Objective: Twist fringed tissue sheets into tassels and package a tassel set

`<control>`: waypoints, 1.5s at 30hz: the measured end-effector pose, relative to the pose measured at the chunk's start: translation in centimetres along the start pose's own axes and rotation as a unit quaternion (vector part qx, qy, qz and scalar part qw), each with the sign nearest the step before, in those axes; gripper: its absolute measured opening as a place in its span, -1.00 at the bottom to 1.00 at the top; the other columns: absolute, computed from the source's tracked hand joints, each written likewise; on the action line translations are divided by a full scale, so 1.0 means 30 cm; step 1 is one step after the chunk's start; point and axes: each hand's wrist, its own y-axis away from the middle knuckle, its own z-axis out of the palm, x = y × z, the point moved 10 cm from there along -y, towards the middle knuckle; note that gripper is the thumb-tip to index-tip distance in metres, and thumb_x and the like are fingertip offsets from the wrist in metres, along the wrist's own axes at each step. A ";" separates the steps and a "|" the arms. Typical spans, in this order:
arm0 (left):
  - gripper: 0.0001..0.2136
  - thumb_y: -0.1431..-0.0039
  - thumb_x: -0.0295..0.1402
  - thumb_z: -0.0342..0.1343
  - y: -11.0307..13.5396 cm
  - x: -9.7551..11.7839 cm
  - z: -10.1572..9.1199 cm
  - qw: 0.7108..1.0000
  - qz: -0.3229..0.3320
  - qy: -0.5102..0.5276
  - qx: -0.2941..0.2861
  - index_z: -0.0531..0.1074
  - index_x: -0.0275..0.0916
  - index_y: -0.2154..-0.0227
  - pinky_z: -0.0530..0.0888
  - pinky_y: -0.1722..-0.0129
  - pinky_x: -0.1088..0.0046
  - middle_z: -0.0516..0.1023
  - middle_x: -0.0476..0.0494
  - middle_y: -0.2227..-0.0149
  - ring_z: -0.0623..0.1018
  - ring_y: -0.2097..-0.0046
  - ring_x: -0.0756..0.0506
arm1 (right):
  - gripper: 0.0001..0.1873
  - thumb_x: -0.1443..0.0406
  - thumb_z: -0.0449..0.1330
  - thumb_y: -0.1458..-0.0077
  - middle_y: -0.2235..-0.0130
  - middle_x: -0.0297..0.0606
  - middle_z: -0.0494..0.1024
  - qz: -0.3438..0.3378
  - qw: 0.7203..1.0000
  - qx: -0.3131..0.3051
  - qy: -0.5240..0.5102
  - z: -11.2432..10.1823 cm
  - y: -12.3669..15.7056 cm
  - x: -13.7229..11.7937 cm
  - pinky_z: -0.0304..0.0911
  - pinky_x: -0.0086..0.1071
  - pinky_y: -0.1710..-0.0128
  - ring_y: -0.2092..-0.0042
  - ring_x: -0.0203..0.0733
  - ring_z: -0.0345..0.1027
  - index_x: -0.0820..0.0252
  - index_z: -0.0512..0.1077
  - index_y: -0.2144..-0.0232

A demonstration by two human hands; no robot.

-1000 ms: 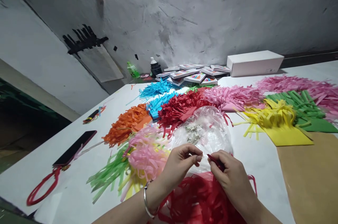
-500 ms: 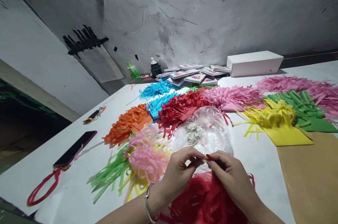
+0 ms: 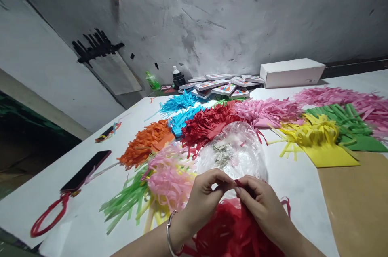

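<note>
My right hand (image 3: 263, 200) pinches the narrow end of a dark red tissue paper strip (image 3: 239, 183) between thumb and fingertips. Against it, my left hand (image 3: 209, 194) is closed in a pinch at the same end; the fingertips of both hands meet there. Below them lies a heap of red tissue paper fringe (image 3: 233, 228), partly covered by my right hand and wrist. Just beyond the hands sits a clear plastic bag (image 3: 245, 148) with small greyish pieces inside. A silver bracelet (image 3: 170, 230) circles my left wrist.
Fringed tissue bundles spread over the white table: orange (image 3: 148, 140), red (image 3: 209, 123), pink (image 3: 269, 111) and yellow (image 3: 321, 131). At left lies a phone (image 3: 86, 171) with a red strap. Flat boxes (image 3: 212, 84) and a white carton (image 3: 292, 73) stand along the wall. Brown paper (image 3: 357, 200) covers the right side.
My right hand has shifted slightly left and down, and its fingers have closed in nearer the left fingertips. The red strip's end has turned a little. Everything else stays put.
</note>
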 end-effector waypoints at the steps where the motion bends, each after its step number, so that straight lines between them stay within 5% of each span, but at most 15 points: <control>1: -0.77 0.03 -0.64 0.12 -0.001 -0.013 0.000 0.999 -0.022 0.024 0.005 0.60 -0.22 0.44 0.49 0.34 0.50 0.64 -0.06 0.43 0.58 0.36 -0.05 | -0.77 0.19 0.07 -0.29 0.37 -0.38 0.46 -0.012 1.000 0.002 0.013 -0.001 0.001 -0.008 0.18 -0.40 0.30 0.31 -0.23 0.33 0.10 0.47 0.34; 8: -0.90 0.07 -0.55 0.23 0.008 -0.103 0.027 0.975 -0.147 0.166 0.013 0.56 -0.26 0.46 0.49 0.30 0.44 0.63 -0.07 0.47 0.57 0.37 -0.07 | -0.80 0.27 0.04 -0.29 0.36 -0.38 0.45 -0.030 0.998 0.011 0.050 0.000 0.007 -0.014 0.17 -0.41 0.28 0.30 -0.25 0.31 0.08 0.42 0.36; 19: -0.82 0.12 -0.60 0.14 0.003 -0.100 -0.006 0.985 -0.114 0.122 0.043 0.58 -0.25 0.46 0.46 0.36 0.48 0.58 -0.03 0.48 0.51 0.39 -0.04 | -0.80 0.19 0.12 -0.28 0.32 -0.36 0.51 -0.001 0.999 0.022 0.024 -0.017 -0.009 0.007 0.20 -0.39 0.23 0.25 -0.22 0.38 0.10 0.48 0.33; 32: -0.87 -0.09 -0.54 0.17 0.020 -0.018 0.001 0.999 0.019 -0.013 0.024 0.60 -0.22 0.39 0.47 0.33 0.45 0.60 -0.10 0.42 0.55 0.35 -0.08 | -0.80 0.20 0.11 -0.27 0.36 -0.37 0.45 -0.009 1.000 0.024 -0.005 -0.008 -0.004 0.015 0.14 -0.38 0.26 0.28 -0.22 0.32 0.10 0.46 0.37; 40: -0.78 -0.04 -0.61 0.12 0.016 -0.039 -0.002 1.000 0.006 0.019 0.023 0.58 -0.20 0.37 0.46 0.34 0.47 0.57 -0.06 0.40 0.53 0.35 -0.05 | -0.77 0.12 0.19 -0.19 0.36 -0.34 0.45 0.038 0.998 0.021 -0.048 -0.006 -0.011 0.045 0.16 -0.39 0.26 0.29 -0.20 0.29 0.14 0.48 0.38; 45: -0.71 -0.04 -0.66 0.08 0.018 -0.022 0.006 0.999 0.036 0.006 0.001 0.61 -0.18 0.32 0.46 0.32 0.49 0.59 -0.06 0.38 0.54 0.33 -0.04 | -0.68 0.03 0.21 -0.17 0.44 -0.38 0.37 0.078 0.991 0.002 -0.108 0.008 -0.010 0.069 0.08 -0.44 0.45 0.41 -0.29 0.16 0.17 0.50 0.34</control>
